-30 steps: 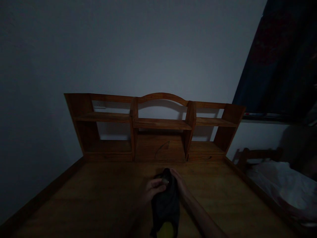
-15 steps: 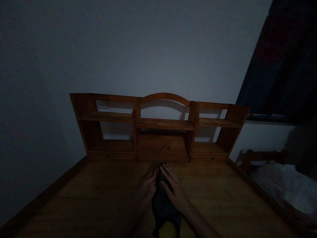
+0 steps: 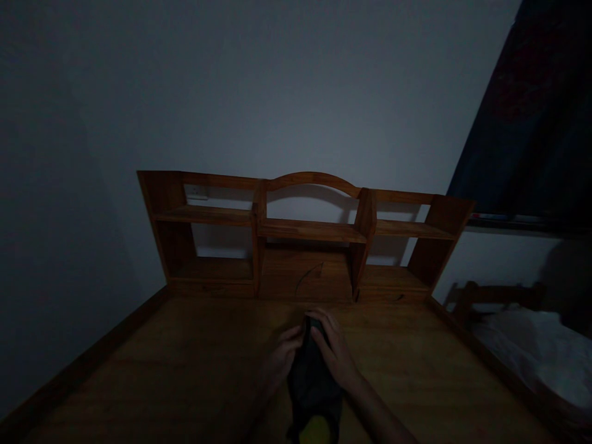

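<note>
A long dark thing, narrow at its far end and wider toward me, lies over the wooden desk. A rounded yellow patch shows at its near end; the dim light hides its exact kind. My right hand grips the far tip from the right, thumb on top and fingers bent over the end. On the left side, my left hand is closed at the edge near the same tip, its fingertips partly hidden.
The wooden desktop has raised side edges. Behind it stands a wooden shelf unit against a pale wall. To the right are a dark curtain, a wooden chair-like frame and white cloth.
My right hand's fingers have curled over the far tip, where they lay flatter along it before. The view has shifted slightly, and the dark thing appears a little lower and farther right.
</note>
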Tool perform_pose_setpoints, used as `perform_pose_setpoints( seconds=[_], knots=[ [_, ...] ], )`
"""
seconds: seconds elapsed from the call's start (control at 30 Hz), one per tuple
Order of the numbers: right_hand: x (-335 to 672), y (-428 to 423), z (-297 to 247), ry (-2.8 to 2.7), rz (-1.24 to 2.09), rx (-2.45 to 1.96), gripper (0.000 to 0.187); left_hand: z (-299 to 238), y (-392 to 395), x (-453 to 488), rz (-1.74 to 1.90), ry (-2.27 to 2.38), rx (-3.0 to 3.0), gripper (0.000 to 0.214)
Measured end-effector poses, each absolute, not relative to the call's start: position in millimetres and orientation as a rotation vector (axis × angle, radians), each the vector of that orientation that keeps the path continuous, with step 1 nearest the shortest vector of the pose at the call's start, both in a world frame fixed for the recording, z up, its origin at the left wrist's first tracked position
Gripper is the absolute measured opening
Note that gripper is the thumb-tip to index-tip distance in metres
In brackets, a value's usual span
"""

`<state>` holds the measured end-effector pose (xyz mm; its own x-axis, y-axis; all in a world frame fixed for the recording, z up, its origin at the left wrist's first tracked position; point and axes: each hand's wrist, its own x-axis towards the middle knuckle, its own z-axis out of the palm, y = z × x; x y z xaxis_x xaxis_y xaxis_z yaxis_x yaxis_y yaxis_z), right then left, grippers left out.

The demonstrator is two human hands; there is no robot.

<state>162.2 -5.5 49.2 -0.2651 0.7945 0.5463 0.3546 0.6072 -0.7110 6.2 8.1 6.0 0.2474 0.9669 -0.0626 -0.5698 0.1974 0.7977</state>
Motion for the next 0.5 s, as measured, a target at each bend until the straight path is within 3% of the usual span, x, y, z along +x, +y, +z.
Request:
perform_pose_setpoints(
  seconds=[0.23,0.5],
  knots=[
    [166.3,9.0,37.6,-1.529,1.01,-0.869,0.035,13.8,8.4,4.3,1.133,0.649,0.772,0.033],
    [165.1,11.7,27.5,-1.564,0.851,-0.888,0.044,13.3,21.9,-0.1,1.254,0.499,0.757,0.025]
  ],
)
